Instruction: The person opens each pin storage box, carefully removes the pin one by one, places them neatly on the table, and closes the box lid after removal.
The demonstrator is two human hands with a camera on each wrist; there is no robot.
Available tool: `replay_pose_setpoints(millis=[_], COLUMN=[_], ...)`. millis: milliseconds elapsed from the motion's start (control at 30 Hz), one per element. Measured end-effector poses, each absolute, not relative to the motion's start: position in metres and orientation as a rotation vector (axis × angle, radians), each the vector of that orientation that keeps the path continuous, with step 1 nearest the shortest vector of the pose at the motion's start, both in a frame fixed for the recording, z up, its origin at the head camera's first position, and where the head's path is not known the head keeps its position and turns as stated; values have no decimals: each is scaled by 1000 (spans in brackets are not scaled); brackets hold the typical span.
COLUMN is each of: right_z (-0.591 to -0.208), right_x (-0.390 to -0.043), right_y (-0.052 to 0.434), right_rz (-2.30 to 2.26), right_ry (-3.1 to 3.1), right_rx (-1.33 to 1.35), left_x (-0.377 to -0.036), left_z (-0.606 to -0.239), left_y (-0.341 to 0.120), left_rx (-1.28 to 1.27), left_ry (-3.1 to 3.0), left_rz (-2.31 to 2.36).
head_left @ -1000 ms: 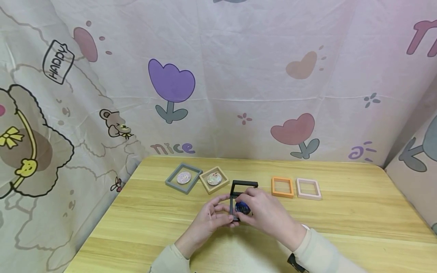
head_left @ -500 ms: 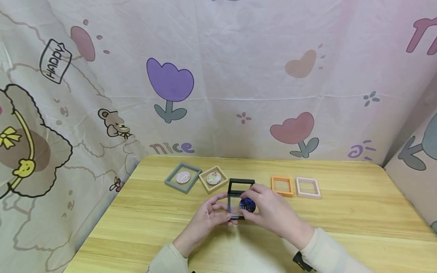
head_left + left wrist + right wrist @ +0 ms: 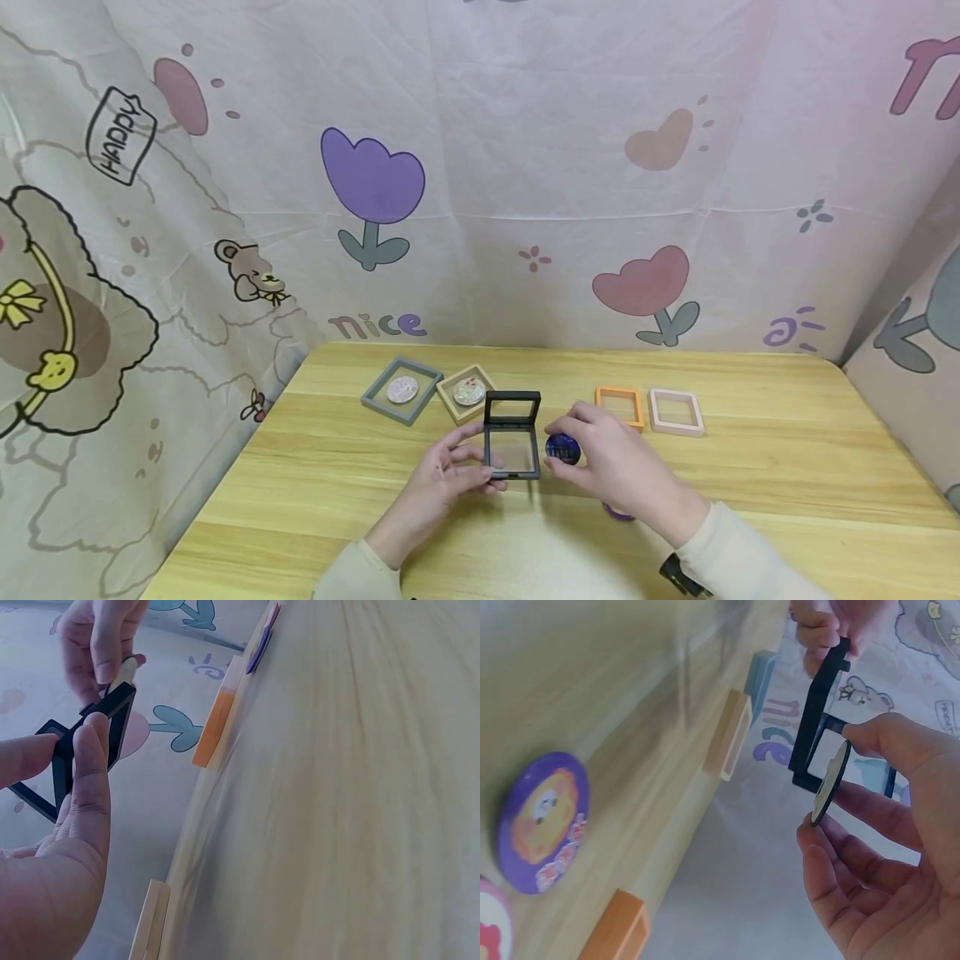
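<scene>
My left hand (image 3: 442,475) pinches the left side of a black hinged display frame (image 3: 512,426), its two halves swung apart and clear film across the lower one. The frame is held up off the table. To its right, my right hand (image 3: 611,454) grips a round dark blue button badge (image 3: 562,450) by the edges between thumb and fingers. In the right wrist view the badge (image 3: 831,784) is seen nearly edge-on, its pale back towards the frame. A purple-rimmed round badge (image 3: 544,823) lies on the table, mostly hidden under my right hand in the head view.
At the back left lie a grey frame (image 3: 386,412) and a beige frame (image 3: 447,404), each holding a round badge. An orange frame (image 3: 618,390) and a pale pink frame (image 3: 677,431) lie back right. A pink-edged disc (image 3: 493,922) shows in the right wrist view. A patterned cloth hangs behind.
My right hand has drawn the blue badge off the black frame to the right. My left hand has shifted the frame slightly left. The purple-rimmed badge has come partly into sight.
</scene>
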State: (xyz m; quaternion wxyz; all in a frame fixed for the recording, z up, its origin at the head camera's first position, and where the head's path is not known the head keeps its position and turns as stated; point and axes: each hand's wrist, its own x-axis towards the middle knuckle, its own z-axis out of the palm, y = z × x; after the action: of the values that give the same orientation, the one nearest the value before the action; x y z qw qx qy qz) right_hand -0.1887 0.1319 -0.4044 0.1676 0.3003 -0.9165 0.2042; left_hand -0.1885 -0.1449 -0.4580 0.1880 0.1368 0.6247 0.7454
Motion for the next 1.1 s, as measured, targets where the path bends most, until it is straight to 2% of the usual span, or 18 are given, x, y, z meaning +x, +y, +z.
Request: replay_pose_setpoints(millis=[1100], right_z=[-458], right_x=[-187], right_y=[142], right_rz=[508], right_ry=[-2763], right_rx=[944], left_x=[-188], left_z=[-456], left_y=[-147], left_rx=[412], left_ry=[1775], left_rz=[2099])
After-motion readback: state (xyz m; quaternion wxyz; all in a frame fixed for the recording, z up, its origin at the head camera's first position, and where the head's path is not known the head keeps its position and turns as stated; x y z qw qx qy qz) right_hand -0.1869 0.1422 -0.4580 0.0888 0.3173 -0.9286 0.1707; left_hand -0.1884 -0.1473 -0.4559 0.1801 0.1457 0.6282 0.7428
